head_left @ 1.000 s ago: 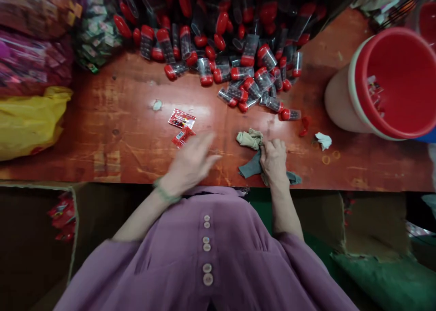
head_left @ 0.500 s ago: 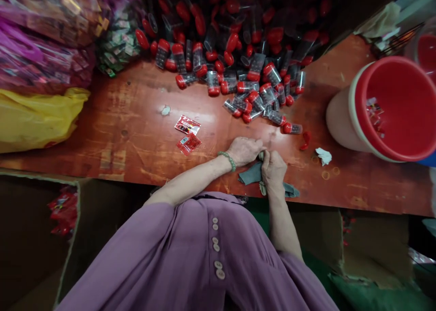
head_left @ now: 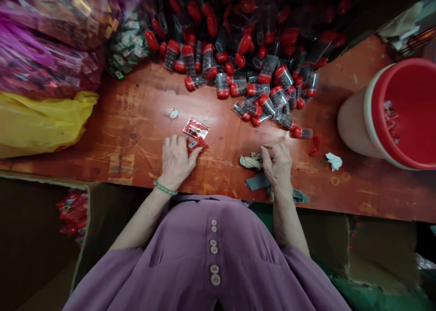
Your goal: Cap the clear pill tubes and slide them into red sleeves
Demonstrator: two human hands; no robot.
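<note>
My left hand (head_left: 175, 158) lies flat on the red wooden table (head_left: 136, 133), fingers spread, with its fingertips on a small red packet (head_left: 198, 144). A second red packet (head_left: 195, 128) lies just beyond it. My right hand (head_left: 277, 163) is curled in a pinch over some crumpled beige and grey cloth scraps (head_left: 254, 163); what its fingers hold is too small to make out. A heap of clear tubes with red caps (head_left: 252, 74) covers the far middle of the table.
A red-lined bucket (head_left: 374, 115) stands at the right. Bags of pink, green and yellow packets (head_left: 44, 115) are stacked at the left. A white scrap (head_left: 333, 160) and a loose red cap (head_left: 315, 143) lie near the bucket. Open cardboard boxes sit below the table edge.
My left hand left the cloth scraps beside my right hand and moved left onto the red packet. My right hand stayed over the cloth. The view shifted slightly.
</note>
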